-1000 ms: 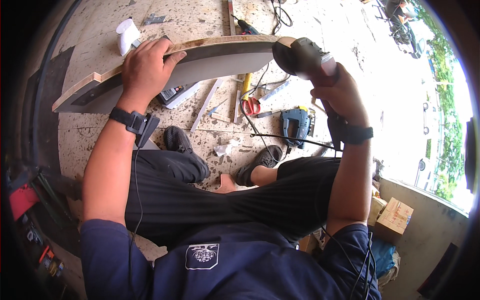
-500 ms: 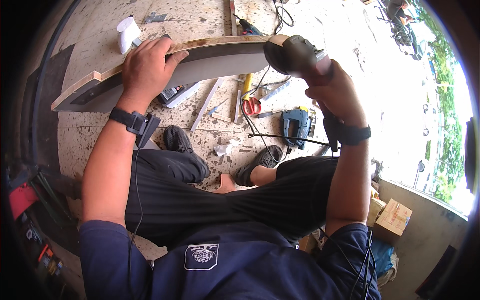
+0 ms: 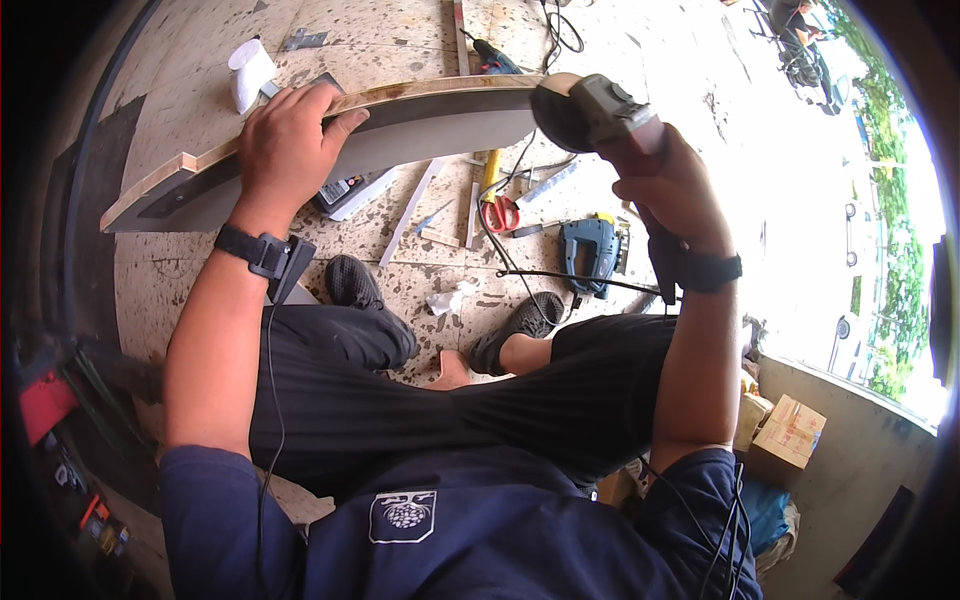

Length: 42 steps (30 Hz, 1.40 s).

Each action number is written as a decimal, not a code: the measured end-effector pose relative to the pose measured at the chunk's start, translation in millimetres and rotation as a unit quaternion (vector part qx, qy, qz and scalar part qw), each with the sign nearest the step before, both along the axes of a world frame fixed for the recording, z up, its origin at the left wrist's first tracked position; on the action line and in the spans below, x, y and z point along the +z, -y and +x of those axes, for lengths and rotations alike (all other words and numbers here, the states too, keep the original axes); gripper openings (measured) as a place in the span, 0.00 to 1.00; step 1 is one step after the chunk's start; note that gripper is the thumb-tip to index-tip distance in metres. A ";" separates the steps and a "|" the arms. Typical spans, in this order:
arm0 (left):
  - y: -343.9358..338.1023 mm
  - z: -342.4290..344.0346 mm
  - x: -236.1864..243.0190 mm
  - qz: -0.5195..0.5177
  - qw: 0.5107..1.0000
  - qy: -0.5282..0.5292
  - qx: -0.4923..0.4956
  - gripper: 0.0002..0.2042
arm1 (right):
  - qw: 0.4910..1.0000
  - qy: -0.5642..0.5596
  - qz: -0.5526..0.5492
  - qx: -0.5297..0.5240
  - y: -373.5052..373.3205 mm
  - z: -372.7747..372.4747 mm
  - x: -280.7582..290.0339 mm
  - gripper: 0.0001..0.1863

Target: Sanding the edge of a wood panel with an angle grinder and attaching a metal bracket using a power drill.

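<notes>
My left hand point(image 3: 287, 145) is closed over the upper edge of a long curved panel point(image 3: 450, 130), its thumb on the dark inner side and its fingers over the pale wooden edge. The panel has a grey face and a notch near its left end. My right hand point(image 3: 682, 190) is wrapped round the body of an angle grinder point(image 3: 608, 105). The grinder's round disc point(image 3: 560, 115) sits at the panel's right end, against or very near its edge; exact contact I cannot tell.
On the speckled floor lie a blue jigsaw point(image 3: 590, 255), red-handled scissors point(image 3: 500, 213), a drill point(image 3: 492, 57), metal strips point(image 3: 410, 213) and loose cables. A white cup-like container point(image 3: 250, 75) stands beyond the panel. Cardboard boxes point(image 3: 787, 435) are at the right by a low wall.
My left hand and the panel's left part have shifted slightly left. The grinder's head, blurred before, now shows sharply, in nearly the same place.
</notes>
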<state>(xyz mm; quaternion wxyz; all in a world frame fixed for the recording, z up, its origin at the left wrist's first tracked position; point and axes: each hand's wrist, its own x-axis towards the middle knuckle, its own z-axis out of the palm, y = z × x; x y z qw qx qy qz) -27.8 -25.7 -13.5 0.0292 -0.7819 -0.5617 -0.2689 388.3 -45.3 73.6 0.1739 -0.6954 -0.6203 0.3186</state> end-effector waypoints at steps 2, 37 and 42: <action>-0.7 3.0 0.0 0.004 1.000 0.002 -0.003 0.17 | 0.999 0.011 0.001 0.040 3.3 -12.0 8.1 0.32; -0.3 0.2 1.6 -0.009 1.000 -0.005 0.003 0.19 | 0.999 -0.023 0.046 0.008 -3.8 26.8 -5.4 0.30; 0.9 -1.1 1.0 -0.009 1.000 -0.008 0.003 0.18 | 0.999 0.018 0.035 0.028 -4.7 16.7 1.5 0.29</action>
